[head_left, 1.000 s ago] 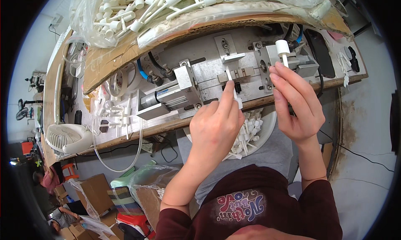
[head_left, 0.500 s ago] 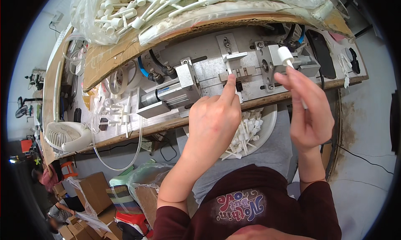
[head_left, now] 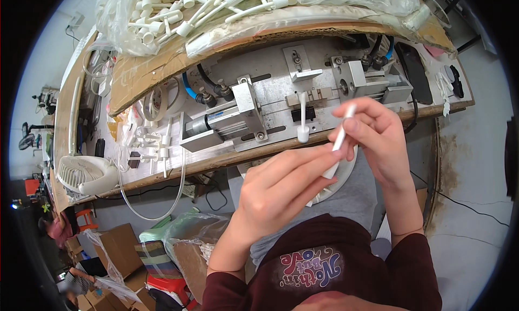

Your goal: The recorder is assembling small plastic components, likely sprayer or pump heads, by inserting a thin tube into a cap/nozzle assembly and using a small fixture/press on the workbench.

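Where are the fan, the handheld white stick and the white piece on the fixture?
Fan (head_left: 79,176), head view: front grille.
White stick (head_left: 340,140), head view: mid-shaft.
White piece (head_left: 303,113), head view: stem.

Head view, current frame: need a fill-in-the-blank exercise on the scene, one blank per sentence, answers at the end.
Along the white plastic stem, the right hand is higher in the picture and the left hand is ____.
The white fan stands near the bench's ____ end.
The black hose at the left pneumatic cylinder runs beside a ____ hose.
Answers: lower; left; blue.
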Demonstrator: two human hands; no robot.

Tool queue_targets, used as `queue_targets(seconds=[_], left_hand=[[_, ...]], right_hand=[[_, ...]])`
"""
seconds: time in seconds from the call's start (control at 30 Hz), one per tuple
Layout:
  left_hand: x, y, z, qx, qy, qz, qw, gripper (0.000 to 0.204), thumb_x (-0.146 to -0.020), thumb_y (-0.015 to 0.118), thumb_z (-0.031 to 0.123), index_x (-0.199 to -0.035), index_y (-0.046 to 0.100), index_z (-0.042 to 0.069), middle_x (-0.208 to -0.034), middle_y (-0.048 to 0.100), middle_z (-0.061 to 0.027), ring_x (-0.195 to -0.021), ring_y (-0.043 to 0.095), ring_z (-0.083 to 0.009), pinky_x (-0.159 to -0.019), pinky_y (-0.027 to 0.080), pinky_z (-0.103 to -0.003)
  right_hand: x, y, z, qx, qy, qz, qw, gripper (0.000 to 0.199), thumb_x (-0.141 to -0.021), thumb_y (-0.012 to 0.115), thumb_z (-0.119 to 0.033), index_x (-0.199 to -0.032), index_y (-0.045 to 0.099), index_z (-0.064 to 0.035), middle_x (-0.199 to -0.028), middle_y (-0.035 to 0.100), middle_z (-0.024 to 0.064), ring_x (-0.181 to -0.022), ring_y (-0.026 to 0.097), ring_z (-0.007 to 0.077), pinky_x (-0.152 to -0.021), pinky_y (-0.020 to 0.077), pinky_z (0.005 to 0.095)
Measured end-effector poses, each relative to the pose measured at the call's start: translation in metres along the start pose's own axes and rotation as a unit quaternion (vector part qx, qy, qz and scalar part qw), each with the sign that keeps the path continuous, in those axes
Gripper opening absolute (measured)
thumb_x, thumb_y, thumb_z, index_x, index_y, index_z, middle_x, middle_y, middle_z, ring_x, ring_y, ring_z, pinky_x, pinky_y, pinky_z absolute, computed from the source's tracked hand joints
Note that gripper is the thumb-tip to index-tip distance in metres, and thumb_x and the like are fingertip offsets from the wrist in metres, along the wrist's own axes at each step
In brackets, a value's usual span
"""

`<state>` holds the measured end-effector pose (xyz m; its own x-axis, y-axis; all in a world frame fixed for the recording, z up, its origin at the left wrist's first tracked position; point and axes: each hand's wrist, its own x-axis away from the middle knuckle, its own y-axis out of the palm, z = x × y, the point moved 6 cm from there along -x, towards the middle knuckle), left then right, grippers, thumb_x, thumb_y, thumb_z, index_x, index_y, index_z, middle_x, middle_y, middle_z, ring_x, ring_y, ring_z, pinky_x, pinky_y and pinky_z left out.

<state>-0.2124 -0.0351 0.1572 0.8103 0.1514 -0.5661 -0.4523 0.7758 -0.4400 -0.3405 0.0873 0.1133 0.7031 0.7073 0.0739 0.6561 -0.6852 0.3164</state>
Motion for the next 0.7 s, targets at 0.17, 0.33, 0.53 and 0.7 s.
queue_targets(seconds=[0.17, 0.33, 0.53, 0.7], left_hand=[[0.005, -0.003, -0.016, -0.06, -0.069, 0.047, 0.995, 0.031, -0.077, 0.079, -0.001, -0.107, 0.072, 0.0, -0.104, 0.069, -0.0113, -0.081, 0.07, -0.02, -0.068, 0.058, -0.031], [0.007, 0.018, -0.037, -0.21, -0.041, 0.007, 0.977, 0.029, -0.079, 0.078, 0.003, -0.107, 0.073, 0.002, -0.121, 0.069, -0.0106, -0.078, 0.07, -0.0204, -0.068, 0.057, -0.029], [-0.005, 0.027, -0.037, -0.311, 0.002, -0.035, 0.95, 0.027, -0.077, 0.079, 0.011, -0.103, 0.074, 0.007, -0.118, 0.072, -0.0047, -0.061, 0.063, -0.0199, -0.058, 0.052, -0.029], [-0.004, 0.027, -0.041, -0.324, 0.006, -0.043, 0.945, 0.029, -0.075, 0.08, 0.012, -0.103, 0.074, 0.007, -0.119, 0.072, -0.0037, -0.056, 0.06, -0.0188, -0.057, 0.051, -0.03]], right_hand=[[-0.036, 0.015, -0.053, 0.211, -0.231, 0.063, 0.948, 0.027, -0.094, 0.066, -0.009, -0.12, 0.063, -0.0002, -0.092, 0.073, 0.0075, -0.071, 0.065, 0.0106, -0.059, 0.0506, 0.0221], [-0.091, 0.046, -0.103, 0.51, -0.422, 0.063, 0.747, 0.026, -0.091, 0.069, -0.015, -0.115, 0.068, -0.0049, -0.103, 0.073, 0.0074, -0.093, 0.067, 0.0188, -0.082, 0.0522, 0.031], [-0.145, 0.065, -0.087, 0.63, -0.415, -0.023, 0.655, 0.019, -0.093, 0.065, -0.02, -0.105, 0.067, -0.0063, -0.105, 0.064, 0.0101, -0.102, 0.06, 0.0292, -0.092, 0.0475, 0.0396], [-0.141, 0.063, -0.089, 0.634, -0.445, -0.048, 0.631, 0.017, -0.092, 0.065, -0.018, -0.101, 0.06, -0.0054, -0.101, 0.058, 0.0103, -0.1, 0.058, 0.0285, -0.089, 0.0465, 0.0403]])
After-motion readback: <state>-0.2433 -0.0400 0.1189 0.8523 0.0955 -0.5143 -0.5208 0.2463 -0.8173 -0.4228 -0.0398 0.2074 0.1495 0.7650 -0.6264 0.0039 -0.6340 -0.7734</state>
